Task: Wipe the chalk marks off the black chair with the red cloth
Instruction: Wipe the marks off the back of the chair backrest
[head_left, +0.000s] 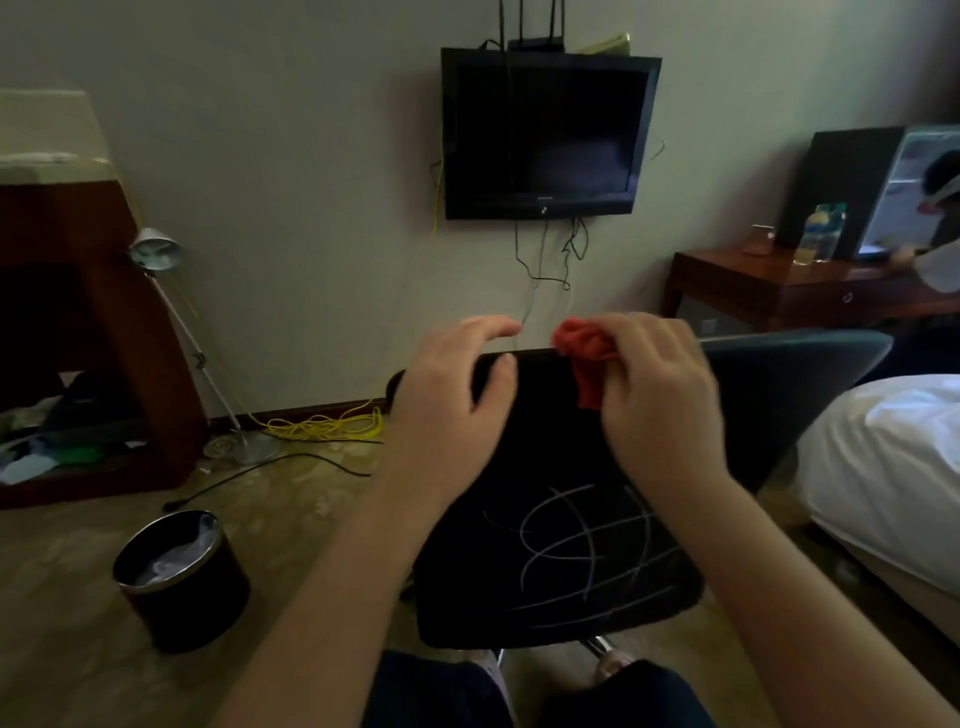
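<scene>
The person is holding both hands in front of the black chair (540, 447), near the top edge of its backrest. The right hand (660, 400) is gripping the red cloth (584, 353): the fingers are curling around it, and the cloth is sitting bunched in them, with 1 end hanging down in front of the backrest. The cloth is just at the top edge of the backrest; I cannot tell if it is touching it.

The left hand (452, 389) is holding nothing. Its fingers are apart and loosely curved, and the thumb is pointing toward the backrest edge; contact there is not clear.

The chalk marks (587, 545) are lying lower, on the seat, as white crossing curves and lines, well apart from the cloth.

A dark television (545, 135) is hanging on the wall behind the chair, with cables below it. A round black bin (182, 587) is standing on the floor to the left, a metal lamp (156, 252) is leaning near the wall, and a yellow cable (332, 426) is lying by the skirting. A white bed (893, 457) is showing at the right, and a wooden desk (753, 280) behind it is carrying a bottle (823, 234).
</scene>
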